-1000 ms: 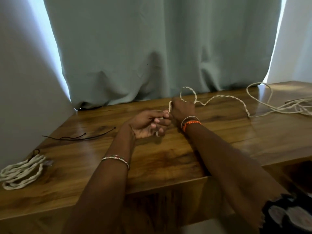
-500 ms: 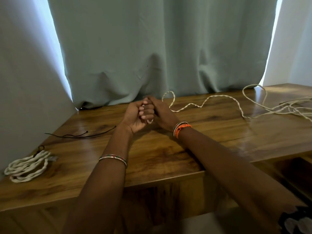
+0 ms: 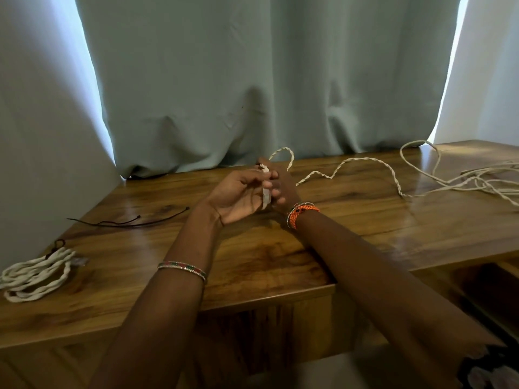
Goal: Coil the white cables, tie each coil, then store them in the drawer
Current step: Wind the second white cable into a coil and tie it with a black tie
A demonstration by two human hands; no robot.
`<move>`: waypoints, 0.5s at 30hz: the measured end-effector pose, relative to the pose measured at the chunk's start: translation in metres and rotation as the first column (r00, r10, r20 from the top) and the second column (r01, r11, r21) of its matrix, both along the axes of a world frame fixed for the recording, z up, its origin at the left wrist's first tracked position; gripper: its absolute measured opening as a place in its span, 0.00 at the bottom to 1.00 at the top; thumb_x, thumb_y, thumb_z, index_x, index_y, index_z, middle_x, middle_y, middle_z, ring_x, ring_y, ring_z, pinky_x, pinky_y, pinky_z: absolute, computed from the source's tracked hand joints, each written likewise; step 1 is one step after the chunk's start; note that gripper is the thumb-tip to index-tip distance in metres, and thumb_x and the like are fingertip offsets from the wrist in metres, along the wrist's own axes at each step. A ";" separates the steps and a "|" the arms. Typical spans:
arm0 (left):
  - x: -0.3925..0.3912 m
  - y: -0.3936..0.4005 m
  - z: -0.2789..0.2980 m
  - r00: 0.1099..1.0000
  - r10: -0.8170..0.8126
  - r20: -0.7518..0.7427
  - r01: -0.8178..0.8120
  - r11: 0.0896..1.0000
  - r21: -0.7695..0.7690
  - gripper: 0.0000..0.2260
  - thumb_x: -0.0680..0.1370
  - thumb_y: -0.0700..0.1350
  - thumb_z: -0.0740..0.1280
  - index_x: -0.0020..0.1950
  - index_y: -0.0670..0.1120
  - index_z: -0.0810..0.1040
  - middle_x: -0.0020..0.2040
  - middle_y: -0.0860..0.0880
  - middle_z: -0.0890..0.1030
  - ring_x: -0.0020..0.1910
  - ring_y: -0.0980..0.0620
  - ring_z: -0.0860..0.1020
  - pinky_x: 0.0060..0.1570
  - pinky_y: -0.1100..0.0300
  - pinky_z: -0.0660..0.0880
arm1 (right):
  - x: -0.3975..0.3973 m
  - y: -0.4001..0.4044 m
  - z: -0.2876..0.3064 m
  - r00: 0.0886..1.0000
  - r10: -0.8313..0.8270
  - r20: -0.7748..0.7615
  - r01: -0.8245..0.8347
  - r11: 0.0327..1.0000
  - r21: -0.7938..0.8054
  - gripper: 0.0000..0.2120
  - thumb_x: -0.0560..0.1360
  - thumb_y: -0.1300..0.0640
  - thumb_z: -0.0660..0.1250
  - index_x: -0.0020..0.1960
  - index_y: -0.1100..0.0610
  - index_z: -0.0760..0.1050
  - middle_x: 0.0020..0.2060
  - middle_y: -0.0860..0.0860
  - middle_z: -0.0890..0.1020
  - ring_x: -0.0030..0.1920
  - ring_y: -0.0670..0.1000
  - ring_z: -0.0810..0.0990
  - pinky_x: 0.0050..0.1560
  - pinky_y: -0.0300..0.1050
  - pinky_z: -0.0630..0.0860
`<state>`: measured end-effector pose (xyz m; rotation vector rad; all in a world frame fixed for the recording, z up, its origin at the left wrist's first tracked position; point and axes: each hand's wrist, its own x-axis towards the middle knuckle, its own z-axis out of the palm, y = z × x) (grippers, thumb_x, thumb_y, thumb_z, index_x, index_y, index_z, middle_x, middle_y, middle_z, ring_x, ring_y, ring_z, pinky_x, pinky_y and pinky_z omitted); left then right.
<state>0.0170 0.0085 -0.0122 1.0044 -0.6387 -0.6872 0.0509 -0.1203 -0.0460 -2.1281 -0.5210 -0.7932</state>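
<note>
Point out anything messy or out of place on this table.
The loose white cable sprawls in tangled loops toward the table's right end, uncoiled; both hands hold its near end. The coiled cable at the left looks tidy. Nothing seems damaged.

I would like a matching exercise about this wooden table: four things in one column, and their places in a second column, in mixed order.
Things:
1. coiled white cable
2. thin black tie string
3. loose white twisted cable
4. orange woven bracelet

Places:
A. on the right wrist
B. trailing from the hands to the table's right side
C. near the table's left edge
D. flat on the table, left of the hands

Pairs: 1-C, 2-D, 3-B, 4-A
</note>
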 end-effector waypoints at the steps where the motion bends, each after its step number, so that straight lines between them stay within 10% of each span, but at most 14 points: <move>1: 0.001 -0.002 0.001 0.999 -0.016 -0.050 0.014 0.998 -0.055 0.04 0.74 0.39 0.56 0.44 0.41 0.70 0.28 0.52 0.70 0.25 0.57 0.72 0.28 0.64 0.74 | 0.000 0.001 -0.003 0.999 -0.003 -0.033 0.002 0.999 -0.047 0.11 0.69 0.50 0.57 0.45 0.51 0.75 0.37 0.57 0.79 0.40 0.57 0.79 0.46 0.55 0.76; 4: 0.011 -0.006 0.001 0.985 0.053 -0.165 -0.091 0.967 -0.236 0.04 0.74 0.38 0.55 0.41 0.43 0.68 0.26 0.53 0.66 0.20 0.59 0.64 0.21 0.68 0.64 | 0.003 0.012 -0.014 0.954 -0.190 -0.234 0.109 0.942 -0.319 0.20 0.71 0.57 0.61 0.61 0.63 0.75 0.59 0.62 0.77 0.61 0.61 0.75 0.61 0.51 0.71; 8: 0.029 0.001 -0.003 0.939 0.302 -0.166 -0.341 0.886 -0.315 0.13 0.82 0.40 0.49 0.40 0.44 0.67 0.25 0.52 0.67 0.21 0.58 0.64 0.23 0.65 0.65 | -0.029 0.037 -0.013 0.956 -0.240 -0.169 0.080 0.767 -0.637 0.12 0.73 0.58 0.61 0.52 0.65 0.75 0.51 0.63 0.79 0.53 0.61 0.77 0.55 0.49 0.69; 12: 0.039 0.014 -0.008 0.921 0.337 -0.195 -0.385 0.867 -0.317 0.14 0.82 0.41 0.48 0.39 0.45 0.65 0.25 0.52 0.68 0.22 0.57 0.65 0.26 0.66 0.68 | -0.077 0.039 -0.011 0.986 -0.141 0.092 0.165 0.713 -0.681 0.09 0.76 0.57 0.59 0.54 0.58 0.71 0.49 0.56 0.80 0.50 0.56 0.76 0.61 0.50 0.65; 15: 0.034 0.014 -0.011 0.941 0.315 -0.123 -0.334 0.922 -0.193 0.14 0.82 0.41 0.47 0.39 0.45 0.65 0.25 0.53 0.67 0.22 0.57 0.65 0.26 0.65 0.68 | -0.100 0.020 0.009 0.981 -0.184 0.060 0.178 0.741 -0.648 0.08 0.78 0.53 0.58 0.52 0.55 0.72 0.47 0.55 0.80 0.48 0.56 0.77 0.47 0.47 0.69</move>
